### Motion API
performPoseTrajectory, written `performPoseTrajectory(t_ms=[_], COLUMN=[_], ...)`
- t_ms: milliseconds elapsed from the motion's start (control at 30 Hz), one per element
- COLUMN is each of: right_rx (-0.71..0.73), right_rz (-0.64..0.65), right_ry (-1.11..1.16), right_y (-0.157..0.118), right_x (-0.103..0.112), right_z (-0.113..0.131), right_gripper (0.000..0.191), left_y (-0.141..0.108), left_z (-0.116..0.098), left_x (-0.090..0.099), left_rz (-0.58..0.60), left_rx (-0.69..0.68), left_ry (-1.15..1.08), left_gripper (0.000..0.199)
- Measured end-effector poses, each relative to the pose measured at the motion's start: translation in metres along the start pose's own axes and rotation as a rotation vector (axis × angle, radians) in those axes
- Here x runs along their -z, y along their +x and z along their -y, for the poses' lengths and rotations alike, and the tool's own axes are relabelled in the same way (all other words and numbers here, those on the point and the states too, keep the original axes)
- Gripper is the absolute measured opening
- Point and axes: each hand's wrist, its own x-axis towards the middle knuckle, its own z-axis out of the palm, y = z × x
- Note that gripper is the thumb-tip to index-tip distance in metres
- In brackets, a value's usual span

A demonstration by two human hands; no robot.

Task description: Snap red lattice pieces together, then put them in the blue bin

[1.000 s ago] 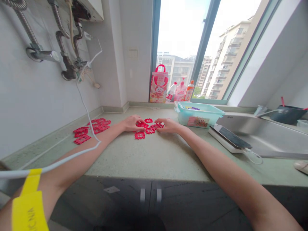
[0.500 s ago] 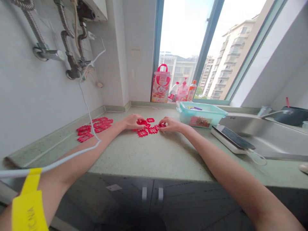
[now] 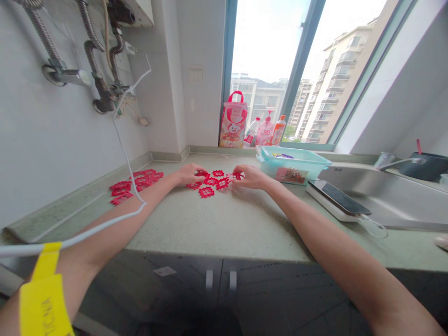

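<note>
Several red notched square frames [image 3: 206, 192] lie loosely in the middle of the pale green counter. My left hand [image 3: 192, 174] is at the left side of this group, its fingertips closed at a red piece by the group's edge. On the right, my right hand [image 3: 249, 177] grips a red square piece [image 3: 236, 176] between thumb and fingers, slightly above the counter. A larger pile of red pieces [image 3: 145, 179] lies farther left, beyond my left forearm.
A turquoise tub [image 3: 294, 163] stands at the back right, near a phone on a white box [image 3: 338, 198] and the sink [image 3: 392, 200]. A white cable [image 3: 122, 144] crosses my left forearm. Bottles and a pink bag [image 3: 234, 123] stand by the window.
My right hand has lifted slightly with a red piece, which shows more clearly now. My left hand has shifted a little left, off the middle pieces, and a central piece has turned.
</note>
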Motion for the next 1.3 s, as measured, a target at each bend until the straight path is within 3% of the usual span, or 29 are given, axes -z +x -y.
performPoseTrajectory(t_ms=[200,433,567,700,967,1300], right_rx=[-0.075,-0.136,-0.118,-0.129,-0.074,0.007], right_rz=[-0.042,0.097,0.113,0.136,0.134,0.139], right_ry=[-0.191,-0.285,-0.247,-0.218,-0.149,-0.091], right_y=[-0.002,-0.004,-0.003,-0.003,-0.001,-0.001], right_x=[0.004,0.006,0.005,0.004,0.002,-0.003], right_z=[0.007,0.0,0.0,0.003,0.006,0.002], right_gripper=[0.039,0.042,0.041,0.044,0.04,0.038], left_y=[-0.004,-0.004,0.0,0.005,0.004,0.006], left_z=[0.008,0.004,-0.011,-0.019,-0.017,-0.025], left_x=[0.007,0.012,0.011,0.002,-0.002,0.0], left_rz=[-0.012,-0.106,-0.142,0.035,0.049,0.002], left_rx=[0.059,0.205,0.086,-0.015,0.035,0.006], left_ry=[-0.085,-0.093,-0.155,-0.202,-0.164,-0.304], left_gripper=[0.05,0.054,0.058,0.055,0.052,0.055])
